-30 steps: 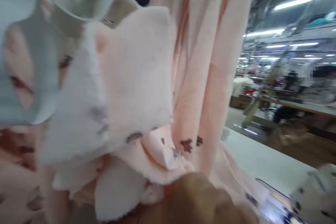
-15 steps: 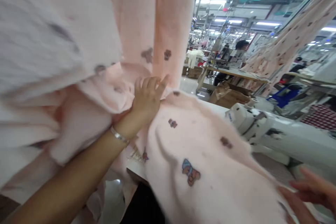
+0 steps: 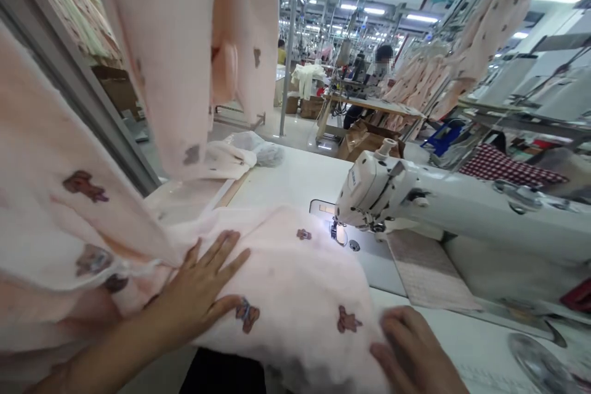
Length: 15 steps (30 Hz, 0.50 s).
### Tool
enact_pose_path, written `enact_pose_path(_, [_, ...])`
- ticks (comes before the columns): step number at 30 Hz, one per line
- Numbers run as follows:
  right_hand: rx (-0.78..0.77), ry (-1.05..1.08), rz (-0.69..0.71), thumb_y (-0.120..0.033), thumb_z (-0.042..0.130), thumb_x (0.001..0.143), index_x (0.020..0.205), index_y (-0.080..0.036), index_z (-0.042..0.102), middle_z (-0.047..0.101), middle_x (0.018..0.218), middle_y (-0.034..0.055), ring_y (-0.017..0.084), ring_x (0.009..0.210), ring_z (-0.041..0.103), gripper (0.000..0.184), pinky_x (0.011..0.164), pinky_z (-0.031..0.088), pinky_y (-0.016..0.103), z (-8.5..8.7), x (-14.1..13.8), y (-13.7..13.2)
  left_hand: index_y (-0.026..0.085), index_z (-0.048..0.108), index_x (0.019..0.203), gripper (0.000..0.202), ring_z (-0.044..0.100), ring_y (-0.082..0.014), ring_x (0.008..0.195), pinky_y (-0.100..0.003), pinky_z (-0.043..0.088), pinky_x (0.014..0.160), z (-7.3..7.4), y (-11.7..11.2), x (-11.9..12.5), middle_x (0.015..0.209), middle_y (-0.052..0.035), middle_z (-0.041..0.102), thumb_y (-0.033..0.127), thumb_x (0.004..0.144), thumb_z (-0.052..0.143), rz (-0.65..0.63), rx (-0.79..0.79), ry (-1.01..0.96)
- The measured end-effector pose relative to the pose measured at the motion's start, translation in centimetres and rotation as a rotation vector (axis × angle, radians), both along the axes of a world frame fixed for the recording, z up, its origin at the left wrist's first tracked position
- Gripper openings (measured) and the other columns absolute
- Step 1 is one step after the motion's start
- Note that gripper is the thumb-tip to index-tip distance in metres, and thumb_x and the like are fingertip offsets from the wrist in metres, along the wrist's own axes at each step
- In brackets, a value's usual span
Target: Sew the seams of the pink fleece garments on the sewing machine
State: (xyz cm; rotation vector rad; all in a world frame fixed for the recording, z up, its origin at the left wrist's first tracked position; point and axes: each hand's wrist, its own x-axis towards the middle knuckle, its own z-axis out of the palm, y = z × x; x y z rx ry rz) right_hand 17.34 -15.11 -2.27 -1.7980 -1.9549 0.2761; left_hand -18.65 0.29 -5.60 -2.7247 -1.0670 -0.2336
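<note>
Pale pink bear-print fabric [image 3: 295, 283] lies over the front of the sewing table, its far right part close to the needle of a white sewing machine [image 3: 369, 191]. My left hand [image 3: 203, 283] is open and flat on the fabric, fingers spread. At the fabric's right edge is my right hand [image 3: 410, 345], slightly blurred, with its fingers curled and closed on the cloth; the exact grip is partly hidden. More of the pink cloth [image 3: 60, 197] hangs in folds at the left, beside my left forearm.
Long pink pieces [image 3: 180, 61] hang above the table [image 3: 286, 184]. A clear plastic bag [image 3: 263, 151] lies at its back left. A metal post [image 3: 83, 74] slants at left. Beyond are a cardboard box [image 3: 364, 138], a checked red cloth [image 3: 503, 163] and a seated person [image 3: 378, 68].
The raised fabric has come down onto the table, uncovering the machine head. My left hand has moved lower and flattened on the cloth. My right hand has moved left to the fabric's edge.
</note>
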Motion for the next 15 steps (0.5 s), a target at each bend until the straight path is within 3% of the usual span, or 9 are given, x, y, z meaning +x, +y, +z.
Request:
enact_pose_path(1, [-0.071,0.145,0.048,-0.028,0.052,0.078,0.075,-0.022,0.054,0.058,0.099,0.0058,0.019,0.092,0.057,0.007,0.077,0.049,0.030,0.8,-1.0,0.6,0.028,0.020,0.142,0.063,0.019,-0.0319,0.134,-0.054,0.016,0.102,-0.1,-1.1,-0.6,0.147,-0.0111,0.018,0.058,0.088,0.034,0.017,0.005,-0.003])
enact_pose_path(2, [-0.172,0.293,0.089,-0.022,0.048,0.076,0.065,-0.022,0.044,0.058,0.099,0.0047,0.018,0.092,0.057,0.011,0.076,0.049,0.028,1.6,-1.7,1.1,0.028,0.020,0.141,0.064,0.019,-0.0324,0.133,-0.054,0.016,0.103,-0.2,-2.1,-1.1,0.147,-0.0108,0.019,0.059,0.088,0.034,0.036,0.006,-0.006])
enact_pose_path(4, [-0.421,0.491,0.145,-0.014,0.045,0.068,0.062,-0.022,0.029,0.060,0.087,0.0009,0.015,0.080,0.058,0.020,0.068,0.047,0.023,3.2,-1.9,1.9,0.028,0.022,0.141,0.066,0.023,-0.0329,0.132,-0.052,0.019,0.103,-0.2,-3.7,-2.0,0.146,-0.0099,0.021,0.062,0.085,0.036,0.058,0.005,-0.001])
enact_pose_path(6, [-0.546,0.421,0.130,-0.011,0.047,0.064,0.064,-0.023,0.032,0.058,0.070,-0.0029,0.013,0.067,0.057,0.019,0.059,0.045,0.020,4.4,0.1,2.3,0.030,0.024,0.140,0.070,0.027,-0.0334,0.130,-0.052,0.024,0.101,0.0,-4.2,-2.3,0.145,-0.0095,0.024,0.066,0.082,0.039,0.057,-0.001,0.017])
enact_pose_path(8, [-0.374,0.142,0.001,-0.020,0.054,0.067,0.076,-0.024,0.049,0.056,0.065,-0.0027,0.014,0.061,0.056,0.012,0.055,0.044,0.022,4.9,3.2,2.1,0.031,0.028,0.139,0.067,0.030,-0.0335,0.129,-0.052,0.028,0.098,0.6,-3.5,-1.6,0.144,-0.0091,0.028,0.064,0.083,0.040,0.061,-0.016,0.028])
enact_pose_path(10, [-0.113,-0.061,-0.198,-0.034,0.058,0.070,0.093,-0.025,0.056,0.057,0.068,-0.0003,0.015,0.058,0.056,0.024,0.054,0.044,0.024,4.5,5.6,1.4,0.030,0.035,0.136,0.059,0.031,-0.0344,0.128,-0.055,0.028,0.097,1.3,-1.9,-0.1,0.143,-0.0089,0.029,0.059,0.085,0.041,0.097,-0.039,0.043])
enact_pose_path(11, [-0.053,-0.092,-0.261,-0.040,0.059,0.072,0.102,-0.024,0.055,0.058,0.072,0.0010,0.015,0.056,0.055,0.034,0.053,0.045,0.025,4.1,6.1,1.0,0.029,0.038,0.134,0.055,0.031,-0.0355,0.128,-0.058,0.027,0.096,1.7,-0.9,0.9,0.143,-0.0091,0.030,0.055,0.087,0.041,0.123,-0.046,0.059])
enact_pose_path(13, [-0.101,-0.072,-0.279,-0.044,0.059,0.073,0.117,-0.025,0.048,0.061,0.085,0.0026,0.012,0.052,0.054,0.049,0.051,0.046,0.024,3.0,5.4,0.1,0.029,0.041,0.133,0.050,0.031,-0.0378,0.127,-0.064,0.027,0.093,2.2,0.5,2.4,0.142,-0.0100,0.029,0.049,0.087,0.045,0.169,-0.056,0.107])
enact_pose_path(15, [-0.249,-0.062,-0.180,-0.037,0.060,0.073,0.116,-0.028,0.048,0.063,0.090,0.0008,0.011,0.053,0.056,0.045,0.052,0.046,0.022,2.1,3.2,0.0,0.028,0.041,0.133,0.050,0.035,-0.0390,0.123,-0.061,0.035,0.087,2.2,0.5,2.6,0.142,-0.0116,0.031,0.043,0.086,0.048,0.207,-0.055,0.137])
